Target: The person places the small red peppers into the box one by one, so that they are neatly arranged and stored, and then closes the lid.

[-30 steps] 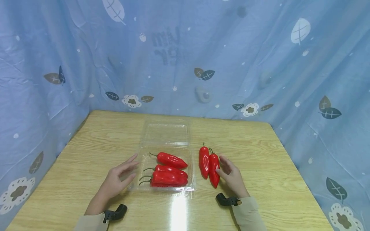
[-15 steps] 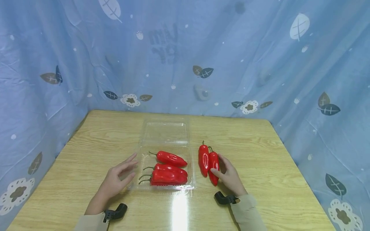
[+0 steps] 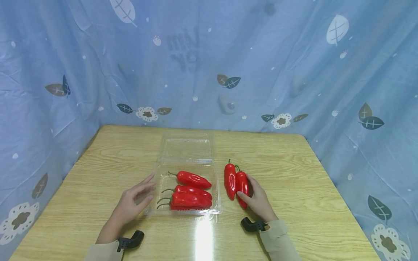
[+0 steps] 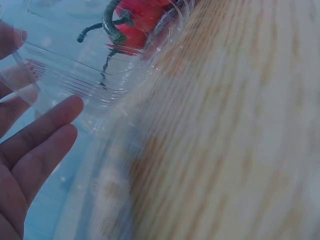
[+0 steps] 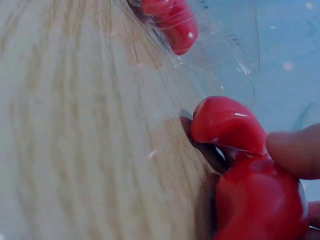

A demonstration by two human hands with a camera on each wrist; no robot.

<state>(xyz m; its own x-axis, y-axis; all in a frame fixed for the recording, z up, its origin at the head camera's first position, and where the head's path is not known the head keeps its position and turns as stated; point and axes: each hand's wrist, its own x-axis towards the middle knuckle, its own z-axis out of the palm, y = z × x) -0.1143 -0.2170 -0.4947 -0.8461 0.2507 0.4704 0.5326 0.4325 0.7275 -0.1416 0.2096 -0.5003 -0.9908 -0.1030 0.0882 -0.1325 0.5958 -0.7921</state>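
Observation:
Two red peppers lie side by side on the table, right of the clear box: the left pepper (image 3: 230,181) and the right pepper (image 3: 242,186). My right hand (image 3: 260,201) grips the right pepper, thumb on its near part and fingers along its far side; the right wrist view shows the thumb (image 5: 295,152) against red skin. Several red peppers (image 3: 191,199) with green stems lie in the open clear plastic box (image 3: 216,181). My left hand (image 3: 130,204) is at the box's left side with fingers spread; whether it touches the wall (image 4: 75,82) I cannot tell.
The box's clear lid (image 3: 187,149) lies folded back behind it on the wooden table (image 3: 294,181). A blue patterned curtain (image 3: 196,65) hangs along the back and both sides. Black wrist mounts (image 3: 130,241) sit on both wrists.
The fingers and thumb of my right hand have closed in on the right pepper, which has shifted slightly. My left hand has stayed beside the box.

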